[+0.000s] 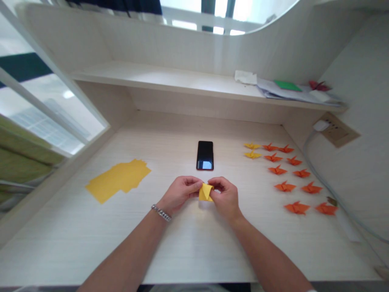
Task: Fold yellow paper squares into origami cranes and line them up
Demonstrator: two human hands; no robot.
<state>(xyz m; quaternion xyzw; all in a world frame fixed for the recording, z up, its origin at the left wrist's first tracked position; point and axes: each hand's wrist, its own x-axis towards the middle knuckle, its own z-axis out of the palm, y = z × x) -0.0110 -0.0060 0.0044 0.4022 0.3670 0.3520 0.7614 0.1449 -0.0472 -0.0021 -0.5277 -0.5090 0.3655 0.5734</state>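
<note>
A small square of yellow origami paper [206, 192], partly folded with a triangular flap on top, is held between both hands over the middle of the desk. My left hand [182, 192] pinches its left edge with thumb and fingers; a silver chain bracelet [161, 213] circles that wrist. On the other side, my right hand [225, 197] grips the right edge, thumb against the front of the paper. Some fingertips are hidden behind it. Just beyond the hands lies a black phone [205, 155], flat on the desk [170, 142].
Overlapping yellow paper sheets [117, 180] lie at the left. Two yellow paper cranes [252, 155] and several orange paper cranes [285, 186] stand in rows at the right. A cable [322, 178] runs from a wall socket [338, 129]. Papers [282, 94] rest on the shelf [182, 81].
</note>
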